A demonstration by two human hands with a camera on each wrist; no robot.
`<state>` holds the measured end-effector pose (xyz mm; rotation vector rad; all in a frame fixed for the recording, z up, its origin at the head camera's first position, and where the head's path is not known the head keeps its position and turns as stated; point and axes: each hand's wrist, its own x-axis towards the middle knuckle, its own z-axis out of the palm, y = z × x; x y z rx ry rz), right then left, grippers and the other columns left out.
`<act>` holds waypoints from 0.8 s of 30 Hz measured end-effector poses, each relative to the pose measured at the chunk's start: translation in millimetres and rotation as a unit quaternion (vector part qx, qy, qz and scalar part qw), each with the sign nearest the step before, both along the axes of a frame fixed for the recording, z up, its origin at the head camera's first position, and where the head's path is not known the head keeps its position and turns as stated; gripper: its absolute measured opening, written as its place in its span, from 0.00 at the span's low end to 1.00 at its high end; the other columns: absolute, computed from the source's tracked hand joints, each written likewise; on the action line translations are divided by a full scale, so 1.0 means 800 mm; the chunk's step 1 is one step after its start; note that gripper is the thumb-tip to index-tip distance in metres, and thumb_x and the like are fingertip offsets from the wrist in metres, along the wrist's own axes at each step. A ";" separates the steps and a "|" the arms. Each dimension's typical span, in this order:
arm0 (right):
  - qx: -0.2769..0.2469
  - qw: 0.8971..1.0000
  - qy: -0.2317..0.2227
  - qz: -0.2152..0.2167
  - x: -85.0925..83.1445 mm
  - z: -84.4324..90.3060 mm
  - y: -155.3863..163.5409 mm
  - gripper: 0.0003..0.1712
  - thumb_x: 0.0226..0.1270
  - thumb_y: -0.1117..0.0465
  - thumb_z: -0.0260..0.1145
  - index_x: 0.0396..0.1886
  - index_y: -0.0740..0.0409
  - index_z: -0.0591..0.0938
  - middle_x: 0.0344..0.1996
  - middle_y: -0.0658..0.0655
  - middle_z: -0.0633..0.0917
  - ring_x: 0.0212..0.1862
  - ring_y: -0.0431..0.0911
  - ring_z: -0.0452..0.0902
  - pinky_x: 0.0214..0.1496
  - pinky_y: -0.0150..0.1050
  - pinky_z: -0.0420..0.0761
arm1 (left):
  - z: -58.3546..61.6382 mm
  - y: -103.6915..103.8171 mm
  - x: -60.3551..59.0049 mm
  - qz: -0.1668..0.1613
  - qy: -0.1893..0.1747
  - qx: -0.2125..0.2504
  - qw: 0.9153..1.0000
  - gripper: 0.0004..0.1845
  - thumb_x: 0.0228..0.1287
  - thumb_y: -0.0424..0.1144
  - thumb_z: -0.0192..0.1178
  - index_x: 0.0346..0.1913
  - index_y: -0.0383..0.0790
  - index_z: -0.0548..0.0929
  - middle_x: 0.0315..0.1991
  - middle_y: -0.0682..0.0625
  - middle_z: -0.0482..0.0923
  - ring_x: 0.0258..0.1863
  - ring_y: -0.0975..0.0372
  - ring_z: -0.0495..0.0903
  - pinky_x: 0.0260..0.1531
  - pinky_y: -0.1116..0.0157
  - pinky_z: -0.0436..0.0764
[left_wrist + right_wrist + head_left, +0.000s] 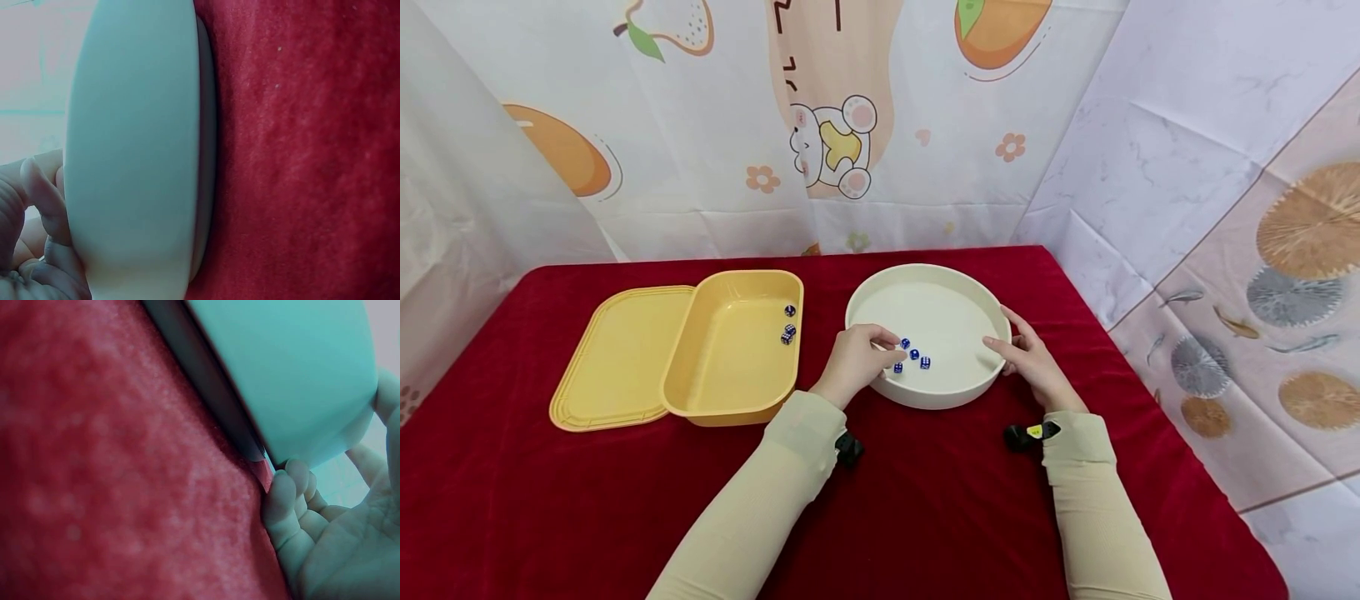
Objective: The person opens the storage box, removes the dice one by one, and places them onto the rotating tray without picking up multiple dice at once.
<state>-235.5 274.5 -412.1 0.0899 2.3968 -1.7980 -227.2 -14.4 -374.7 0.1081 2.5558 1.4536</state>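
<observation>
A round cream tray point(958, 312) with a raised wall holds several small blue dice point(914, 354) near its front left. My left hand point(859, 360) reaches over the left rim, its thumb and forefinger apart beside the dice; nothing shows held between them. In the left wrist view, the tray's outer wall point(134, 150) hides most of that hand. My right hand point(1032, 360) grips the tray's right side, thumb over the rim inside. In the right wrist view, the fingers point(281, 497) curl at the tray's bottom edge point(300, 412).
Left of the tray stands a yellow rectangular box point(730, 358) with a few blue dice point(790, 311) along its right side. A yellow lid point(621, 358) lies beside it, partly under the box. All rest on a red cloth point(917, 492); a printed curtain point(700, 167) hangs behind.
</observation>
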 end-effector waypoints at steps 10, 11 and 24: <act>-0.007 1.000 0.001 -0.004 0.000 -0.001 -0.001 0.45 0.69 0.53 0.65 0.80 0.41 0.53 0.38 0.52 0.74 0.26 0.36 0.74 0.34 0.30 0.79 | 0.004 -0.001 0.004 -0.011 0.004 0.046 0.999 0.15 0.61 0.41 0.70 0.49 0.40 0.87 0.41 0.48 0.84 0.21 0.63 0.79 0.27 0.69 0.80; -0.007 1.000 0.001 -0.004 0.000 -0.002 -0.001 0.45 0.69 0.53 0.65 0.80 0.41 0.53 0.38 0.52 0.74 0.26 0.36 0.74 0.34 0.30 0.79 | 0.005 -0.001 0.005 -0.015 0.004 0.050 0.999 0.15 0.61 0.41 0.70 0.49 0.40 0.86 0.41 0.48 0.84 0.21 0.63 0.79 0.27 0.69 0.80; -0.006 1.000 -0.004 -0.002 -0.001 -0.003 0.001 0.46 0.69 0.52 0.65 0.80 0.41 0.52 0.39 0.52 0.74 0.26 0.36 0.74 0.35 0.30 0.79 | 0.044 -0.007 0.009 -0.045 0.019 0.073 0.996 0.17 0.63 0.44 0.69 0.52 0.42 0.86 0.45 0.49 0.85 0.37 0.47 0.84 0.33 0.65 0.84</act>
